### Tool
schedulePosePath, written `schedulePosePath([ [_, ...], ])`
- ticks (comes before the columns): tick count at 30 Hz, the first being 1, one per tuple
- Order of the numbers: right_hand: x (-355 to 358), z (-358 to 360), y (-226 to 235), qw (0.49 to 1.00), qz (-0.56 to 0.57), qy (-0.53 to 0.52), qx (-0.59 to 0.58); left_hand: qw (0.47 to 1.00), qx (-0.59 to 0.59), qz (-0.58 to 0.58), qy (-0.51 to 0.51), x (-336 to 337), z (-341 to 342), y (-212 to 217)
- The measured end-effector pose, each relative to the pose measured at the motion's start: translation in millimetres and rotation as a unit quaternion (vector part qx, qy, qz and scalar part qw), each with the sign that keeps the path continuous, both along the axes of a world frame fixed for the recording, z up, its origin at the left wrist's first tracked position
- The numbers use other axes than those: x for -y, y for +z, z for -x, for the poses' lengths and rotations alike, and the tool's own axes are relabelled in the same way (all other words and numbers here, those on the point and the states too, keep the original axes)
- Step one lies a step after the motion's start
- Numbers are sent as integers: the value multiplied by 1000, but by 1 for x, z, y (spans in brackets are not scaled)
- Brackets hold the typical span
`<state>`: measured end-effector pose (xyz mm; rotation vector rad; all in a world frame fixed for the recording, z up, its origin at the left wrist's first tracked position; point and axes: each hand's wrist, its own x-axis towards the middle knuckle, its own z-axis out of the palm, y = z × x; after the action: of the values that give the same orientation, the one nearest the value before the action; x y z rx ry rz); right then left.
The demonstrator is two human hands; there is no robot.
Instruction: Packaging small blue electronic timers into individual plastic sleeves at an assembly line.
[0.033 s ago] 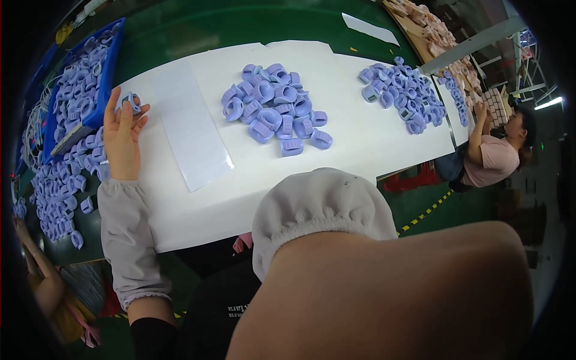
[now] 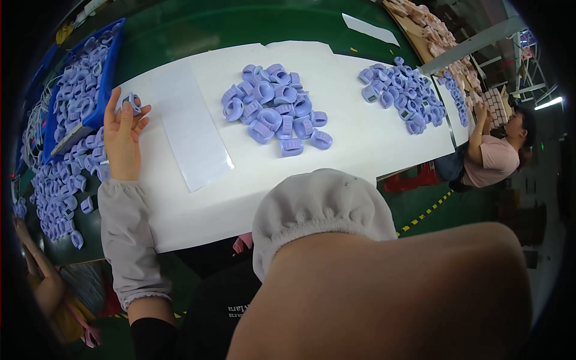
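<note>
My left hand [image 2: 125, 138] is raised at the left side of the white table sheet [image 2: 198, 219], palm up. Its thumb and fingers pinch a small lilac loop-shaped plastic piece [image 2: 135, 101] with a small dark window. In the middle of the sheet lies a heap of similar lilac loop pieces [image 2: 270, 117]. My right hand [image 2: 384, 294] fills the lower right, very close and blurred, bare beyond a grey sleeve cover [image 2: 324, 192]. Its fingers do not show.
A blue crate [image 2: 99, 111] of lilac pieces stands at the far left, with loose ones [image 2: 57, 198] below it. A clear plastic strip [image 2: 195, 141] lies on the sheet. Another lilac heap [image 2: 405, 96] lies right. A co-worker [image 2: 492, 150] sits beyond; another person's arm [image 2: 45, 270] shows lower left.
</note>
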<state>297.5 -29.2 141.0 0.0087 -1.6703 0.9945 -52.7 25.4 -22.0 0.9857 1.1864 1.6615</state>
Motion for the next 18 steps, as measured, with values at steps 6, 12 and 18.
schedulePosePath([
  [6,4,-2,3,1000,1,-15,-3,999,-20,18,-17,0,1,-2],
  [12,3,6,0,1000,5,-10,-24,999,-28,29,20,3,6,0],
  [18,10,46,-3,996,-1,-49,-76,999,-20,22,35,-1,-10,3],
])
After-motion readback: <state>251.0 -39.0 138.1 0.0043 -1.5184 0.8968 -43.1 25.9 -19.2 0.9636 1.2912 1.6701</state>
